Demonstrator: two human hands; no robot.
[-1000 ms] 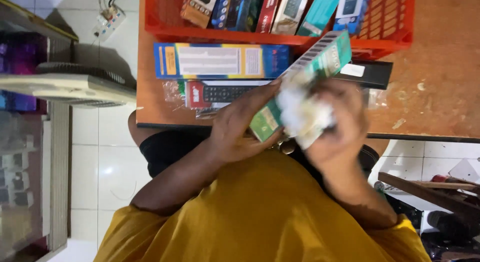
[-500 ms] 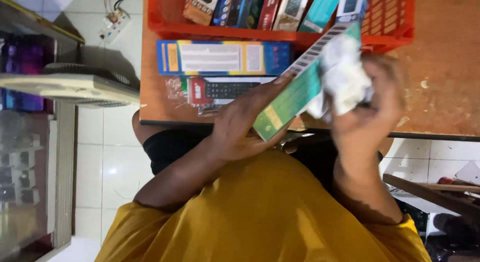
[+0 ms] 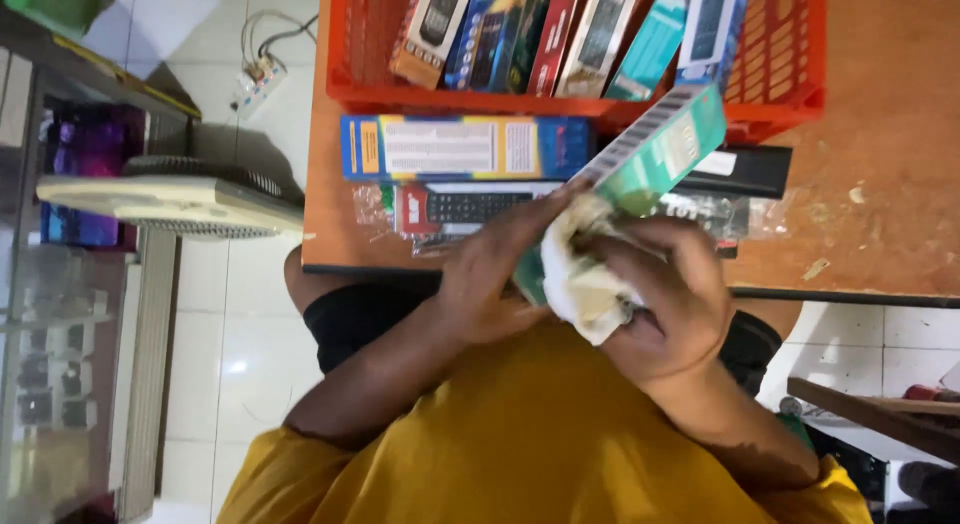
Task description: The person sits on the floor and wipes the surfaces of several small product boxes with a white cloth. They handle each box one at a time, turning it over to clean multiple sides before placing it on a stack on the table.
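Note:
My left hand (image 3: 490, 274) grips the near end of a long teal box (image 3: 660, 149) with a striped side and holds it slanted above the table edge. My right hand (image 3: 665, 294) is closed on a crumpled white cloth (image 3: 585, 284) and presses it against the box's lower end, next to my left fingers. The box's far end reaches up to the front wall of an orange crate (image 3: 780, 79). My yellow shirt fills the bottom of the view.
The orange crate holds several upright boxed items on a worn wooden table (image 3: 880, 214). In front of it lie a long blue box (image 3: 460, 147), a packaged remote (image 3: 470, 206) and a black box (image 3: 745, 171). A fan (image 3: 170, 199), a power strip (image 3: 255, 84) and a glass cabinet (image 3: 60, 364) are at left.
My right hand slid the cloth up the box toward its far end, then back down to the near end by my left hand. The box stays slanted in my left hand.

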